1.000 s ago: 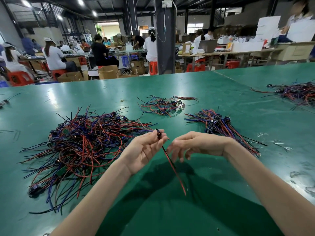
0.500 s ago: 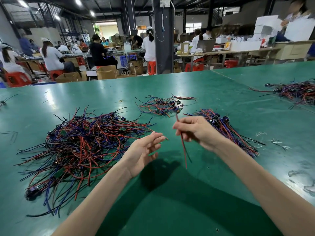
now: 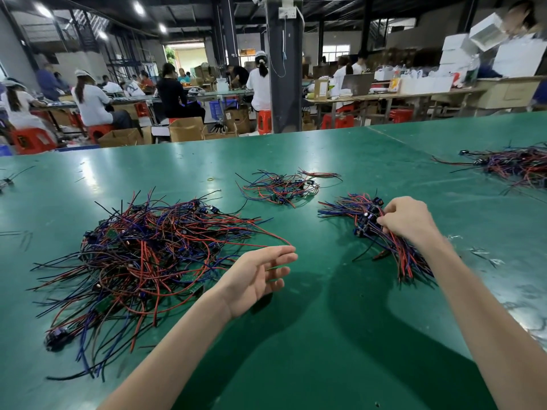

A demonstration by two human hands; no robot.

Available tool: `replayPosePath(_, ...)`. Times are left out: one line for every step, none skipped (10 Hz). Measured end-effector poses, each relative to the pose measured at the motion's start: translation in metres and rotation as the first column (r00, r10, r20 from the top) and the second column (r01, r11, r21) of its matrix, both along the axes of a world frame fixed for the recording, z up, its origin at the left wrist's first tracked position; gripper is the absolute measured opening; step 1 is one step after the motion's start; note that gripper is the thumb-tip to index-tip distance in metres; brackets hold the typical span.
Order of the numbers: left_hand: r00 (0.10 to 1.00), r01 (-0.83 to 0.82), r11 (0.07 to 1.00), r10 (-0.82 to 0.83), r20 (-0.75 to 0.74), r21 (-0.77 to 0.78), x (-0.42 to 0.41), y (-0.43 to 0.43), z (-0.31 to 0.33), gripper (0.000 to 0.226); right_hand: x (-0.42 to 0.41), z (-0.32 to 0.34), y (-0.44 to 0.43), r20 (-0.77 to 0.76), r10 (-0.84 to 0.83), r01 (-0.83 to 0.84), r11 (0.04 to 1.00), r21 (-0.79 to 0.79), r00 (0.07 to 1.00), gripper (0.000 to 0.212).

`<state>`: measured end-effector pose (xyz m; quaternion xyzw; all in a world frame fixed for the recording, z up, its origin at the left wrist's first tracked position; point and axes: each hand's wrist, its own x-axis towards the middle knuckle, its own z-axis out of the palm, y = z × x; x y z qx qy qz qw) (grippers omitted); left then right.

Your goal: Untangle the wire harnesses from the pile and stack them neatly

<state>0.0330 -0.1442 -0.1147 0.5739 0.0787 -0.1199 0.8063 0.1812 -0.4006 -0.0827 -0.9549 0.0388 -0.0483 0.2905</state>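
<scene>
- On a green workshop surface (image 3: 325, 335), a person's right hand (image 3: 410, 220) reaches into the sorted bundle (image 3: 393, 250) of red, blue and black wire harnesses. The bundle lies right of centre, its wires running roughly parallel.
- That hand's fingers (image 3: 384, 221) curl down onto the bundle's connector end (small dark blocks cluster there) and pinch among the wires. Whether they hold one harness or several cannot be told.
- The left hand (image 3: 254, 276) hovers above the surface with its palm turned inward, its fingers (image 3: 278, 253) straight and slightly spread, holding nothing.
- The tangled pile (image 3: 142, 255) sprawls just to the left of that hand. One red wire arcs out of it and ends close to the index fingertip; whether they touch is unclear.
- A smaller loose cluster (image 3: 281, 186) of harnesses lies farther back, between pile and bundle and apart from both hands. Another heap (image 3: 518, 165) sits at the far right edge.
- Seated workers (image 3: 91, 102) on red stools (image 3: 32, 140) fill the hall beyond.
</scene>
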Motion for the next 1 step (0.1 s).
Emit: replayPosePath(0.998, 0.012, 0.987, -0.023, 0.065, 0.161, -0.0063, -0.0047, 0.0095, 0.022, -0.0088, 0.0044, 0.0031, 0.074, -0.076, 0.087, 0.985, -0.147, 0.994, 0.016)
